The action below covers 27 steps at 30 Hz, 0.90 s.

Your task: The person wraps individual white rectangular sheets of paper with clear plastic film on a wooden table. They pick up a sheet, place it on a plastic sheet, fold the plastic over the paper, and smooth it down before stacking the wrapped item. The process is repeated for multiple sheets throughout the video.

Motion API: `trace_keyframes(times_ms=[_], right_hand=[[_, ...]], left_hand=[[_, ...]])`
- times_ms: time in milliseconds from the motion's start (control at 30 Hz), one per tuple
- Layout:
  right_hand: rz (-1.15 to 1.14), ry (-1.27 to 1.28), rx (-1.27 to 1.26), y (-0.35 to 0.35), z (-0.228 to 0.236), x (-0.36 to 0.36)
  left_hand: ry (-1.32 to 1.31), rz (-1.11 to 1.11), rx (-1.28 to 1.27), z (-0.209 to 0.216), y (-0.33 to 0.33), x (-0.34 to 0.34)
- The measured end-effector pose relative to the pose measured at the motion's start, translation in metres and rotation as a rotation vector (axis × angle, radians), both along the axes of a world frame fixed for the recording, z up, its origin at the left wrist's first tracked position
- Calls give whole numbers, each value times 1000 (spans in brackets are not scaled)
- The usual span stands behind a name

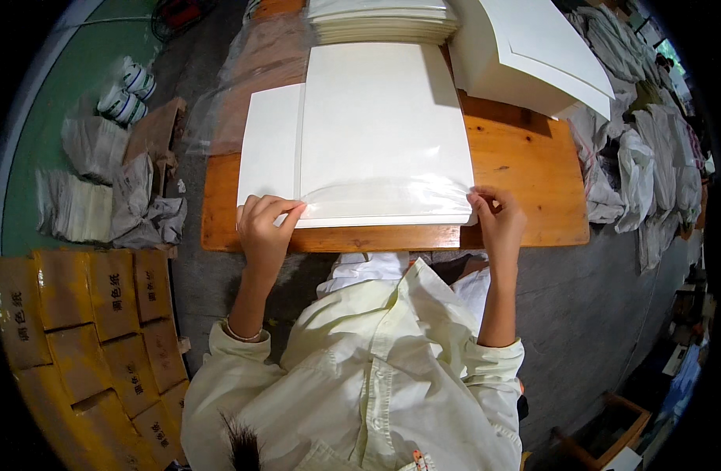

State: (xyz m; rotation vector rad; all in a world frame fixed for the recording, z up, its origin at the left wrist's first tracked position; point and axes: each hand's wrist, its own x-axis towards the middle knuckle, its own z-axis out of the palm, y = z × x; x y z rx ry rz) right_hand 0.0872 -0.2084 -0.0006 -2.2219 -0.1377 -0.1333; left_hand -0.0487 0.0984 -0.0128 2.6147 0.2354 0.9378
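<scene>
A flat stack of white paper sheets lies before me on the wooden table. Clear plastic film covers its near end, wrinkled and shiny across the width. At the near left corner my left hand is closed, thumb and forefinger pinching the film's edge. My right hand pinches the film at the near right corner, its other fingers curled. Beside the stack on the left lies a narrower white sheet, partly under my left hand. Whether the film is a bag or a loose sheet, I cannot tell.
The wooden table also bears a thick pile of white sheets, a curved stack of large white boards and loose clear plastic. Brown cartons stand at the lower left; wrapped bundles lie beyond. Bagged goods line the right.
</scene>
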Motion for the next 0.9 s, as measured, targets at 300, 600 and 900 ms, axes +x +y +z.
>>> trace_keyframes(times_ms=[300,600,900], right_hand=[[-67,-227,27,9,-4,-3],[50,-413,-124,4,-13,-8],[113,-292,-158,0,-6,-3]], left_hand=[[72,53,178,7,-17,6],[40,213,-71,2,-32,1],[238,220,-178,9,-31,1]])
